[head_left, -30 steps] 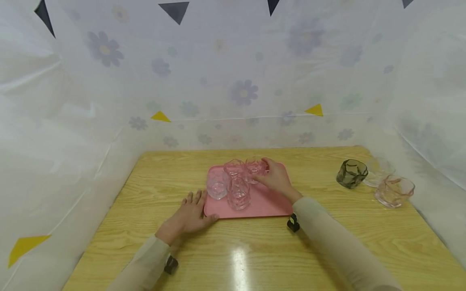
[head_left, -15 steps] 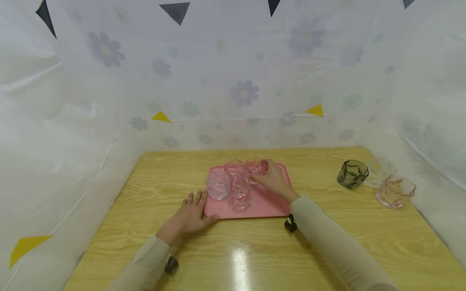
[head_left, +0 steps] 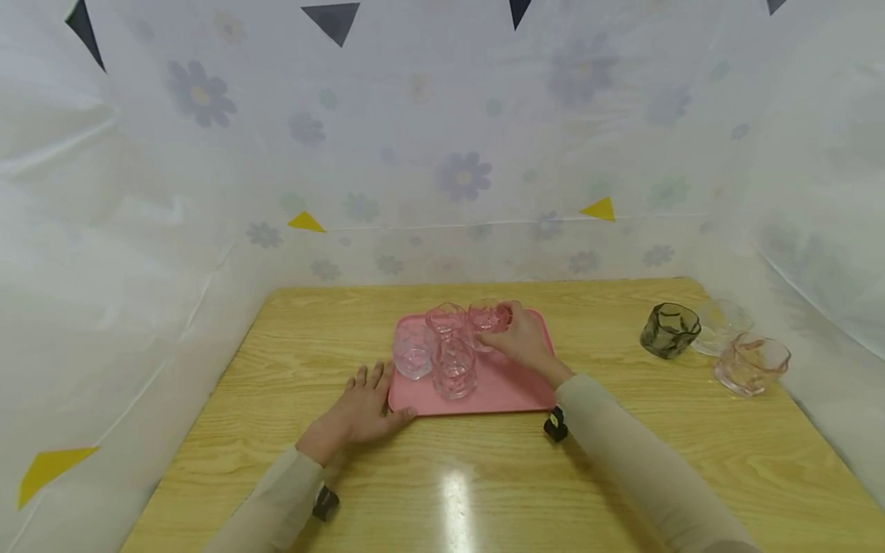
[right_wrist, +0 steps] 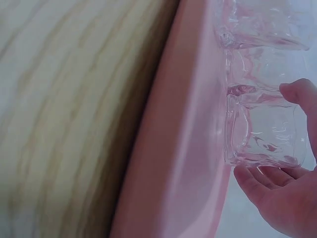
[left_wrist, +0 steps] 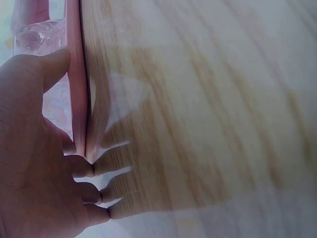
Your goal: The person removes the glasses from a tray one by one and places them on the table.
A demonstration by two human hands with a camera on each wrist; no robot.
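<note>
A pink tray lies on the wooden table with several clear, faceted glasses on it. My right hand holds the glass at the tray's back right, thumb on one side and fingers on the other. In the right wrist view that glass stands upright on the tray, close beside its neighbour. Another glass stands in front, and one more sits at the left. My left hand rests at the tray's front left corner, fingers spread along the left edge, thumb at the front rim.
Three more glasses stand at the table's right side: a dark grey one, a clear one behind it and a pinkish one. White flowered sheeting encloses the table at the back and both sides.
</note>
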